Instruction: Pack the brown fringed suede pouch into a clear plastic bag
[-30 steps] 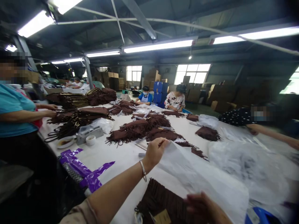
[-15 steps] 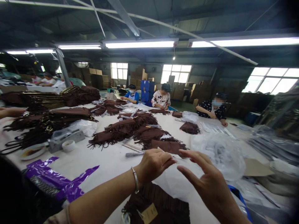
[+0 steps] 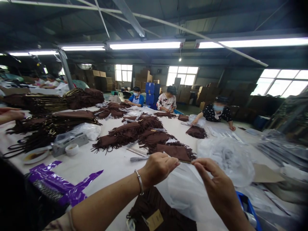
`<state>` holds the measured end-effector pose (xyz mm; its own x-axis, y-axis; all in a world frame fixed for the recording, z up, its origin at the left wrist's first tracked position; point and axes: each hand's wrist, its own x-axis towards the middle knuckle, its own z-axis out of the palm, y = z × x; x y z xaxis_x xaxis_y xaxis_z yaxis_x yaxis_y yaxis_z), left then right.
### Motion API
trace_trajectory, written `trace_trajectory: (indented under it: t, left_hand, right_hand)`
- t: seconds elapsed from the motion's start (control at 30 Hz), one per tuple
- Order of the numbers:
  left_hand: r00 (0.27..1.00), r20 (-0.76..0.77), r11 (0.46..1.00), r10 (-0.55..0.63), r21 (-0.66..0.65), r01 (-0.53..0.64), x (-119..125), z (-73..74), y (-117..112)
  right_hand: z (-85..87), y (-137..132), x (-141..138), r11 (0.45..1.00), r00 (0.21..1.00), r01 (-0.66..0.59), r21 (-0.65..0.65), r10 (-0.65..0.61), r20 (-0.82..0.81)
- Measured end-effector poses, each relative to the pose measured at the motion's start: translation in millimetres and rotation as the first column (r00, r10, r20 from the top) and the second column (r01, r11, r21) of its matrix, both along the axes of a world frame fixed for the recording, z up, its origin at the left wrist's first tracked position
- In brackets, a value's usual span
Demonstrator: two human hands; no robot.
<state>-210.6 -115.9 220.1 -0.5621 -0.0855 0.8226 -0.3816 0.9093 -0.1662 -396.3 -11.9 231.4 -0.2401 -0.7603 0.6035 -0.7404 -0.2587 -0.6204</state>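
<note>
A thin, translucent plastic bag point(image 3: 184, 184) hangs below my two hands, its top edge stretched between them. My left hand point(image 3: 160, 166), with a silver bangle on the wrist, pinches one end of that edge. At the other end, my right hand point(image 3: 213, 175) has thumb and forefinger pressed together on it. Underneath lies a dark brown fringed bag point(image 3: 173, 211) with a tan paper tag point(image 3: 154, 220), partly covered by the plastic. Just beyond my fingers sits another brown fringed bag point(image 3: 174, 152).
Brown fringed bags point(image 3: 130, 130) are heaped across the white table. Crumpled clear plastic point(image 3: 226, 160) and a blue bin point(image 3: 247, 205) are at right. Purple packets point(image 3: 60, 184), a white cup point(image 3: 71, 149) and a saucer point(image 3: 36, 155) stand left. Several co-workers sit opposite; another person's hand point(image 3: 12, 115) reaches in at left.
My right hand has closed from spread fingers to a pinch on the plastic bag's edge. The plastic is now stretched between both hands. At the far right, a co-worker's arm has reached leftward.
</note>
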Motion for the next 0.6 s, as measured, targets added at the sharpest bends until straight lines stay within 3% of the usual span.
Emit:
trace_trajectory:
  t: [0.1,0.17,0.27,0.37,0.43,0.5,0.53,0.6]
  left_hand:
    - [1.0,0.017,1.0,-0.015,-0.027,0.015,-2,2.3,2]
    - [0.999,0.029,0.999,-0.025,-0.044,0.026,-3,5.1,5]
    - [0.997,0.069,0.997,-0.044,-0.066,0.048,-5,8.5,9]
    - [0.994,0.094,0.993,-0.056,-0.102,0.065,-8,10.4,11]
    - [0.994,0.094,0.99,-0.049,-0.126,0.06,-10,11.1,10]
    - [0.995,0.094,0.988,-0.041,-0.147,0.055,-10,11.1,6]
    - [0.995,0.094,0.987,-0.043,-0.149,0.056,-10,10.7,3]
    - [0.995,0.082,0.99,-0.057,-0.123,0.067,-7,8.7,-2]
  right_hand:
    - [2.6,-3,12,0.983,0.977,-0.108,-0.146,0.078,-0.199]
    - [6.5,-4,17,0.981,0.977,-0.124,-0.148,0.095,-0.191]
    - [8.7,-2,18,0.991,0.992,-0.127,-0.04,0.127,0.008]
    - [1.8,-3,13,0.992,0.964,-0.078,0.103,0.048,0.262]
    - [-5.7,-8,7,0.991,0.857,-0.102,0.086,0.043,0.514]
    - [-13.1,-10,-5,0.992,0.671,-0.119,-0.032,0.104,0.734]
    - [-16.7,-9,-14,0.991,0.589,-0.094,-0.091,0.129,0.798]
    - [-27.0,4,-38,0.991,0.515,0.015,-0.135,0.108,0.85]
